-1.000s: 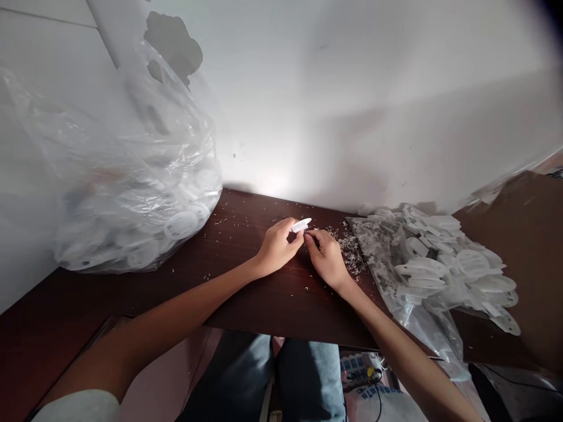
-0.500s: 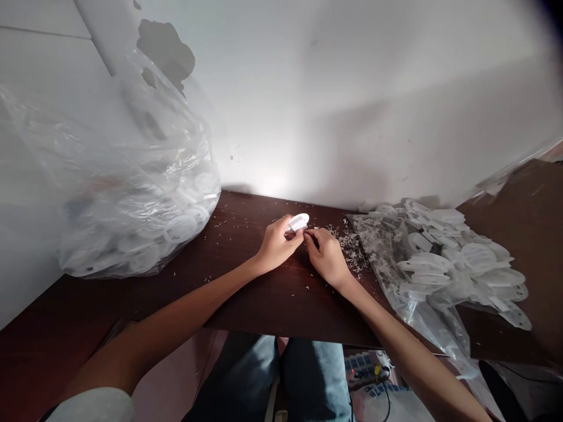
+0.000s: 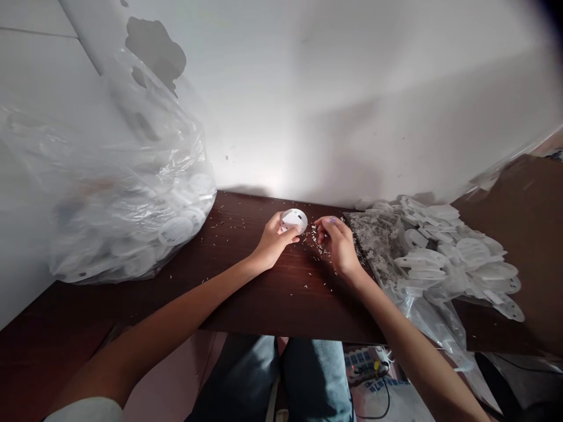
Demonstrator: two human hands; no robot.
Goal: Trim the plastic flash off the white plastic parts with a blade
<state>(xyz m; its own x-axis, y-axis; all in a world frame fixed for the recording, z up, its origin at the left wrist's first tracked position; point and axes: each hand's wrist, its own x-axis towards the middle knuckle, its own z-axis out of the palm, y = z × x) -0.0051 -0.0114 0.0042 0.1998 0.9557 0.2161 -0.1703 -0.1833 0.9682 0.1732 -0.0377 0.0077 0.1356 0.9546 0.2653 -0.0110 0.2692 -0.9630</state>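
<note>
My left hand (image 3: 273, 241) is closed round the edge of a round white plastic disc (image 3: 294, 219). The thumb lies across the disc's lower edge, and its flat face with a small dark slot is turned up. To the right, apart from the disc, my right hand (image 3: 338, 241) is held with curled fingers; whether something small is in them is hidden. Scattered small white plastic scraps (image 3: 323, 251) lie on the dark table beside and below that hand.
A large clear bag (image 3: 132, 217) filled with white plastic pieces stands at the left. On the right, a heap of white plastic pieces (image 3: 466, 258) rests on clear plastic (image 3: 422, 305) near brown cardboard (image 3: 523, 234). A white wall (image 3: 264, 117) rises behind the dark table (image 3: 264, 305).
My right hand has moved right, away from the white disc and my left hand. The disc has turned so that its round face shows more fully.
</note>
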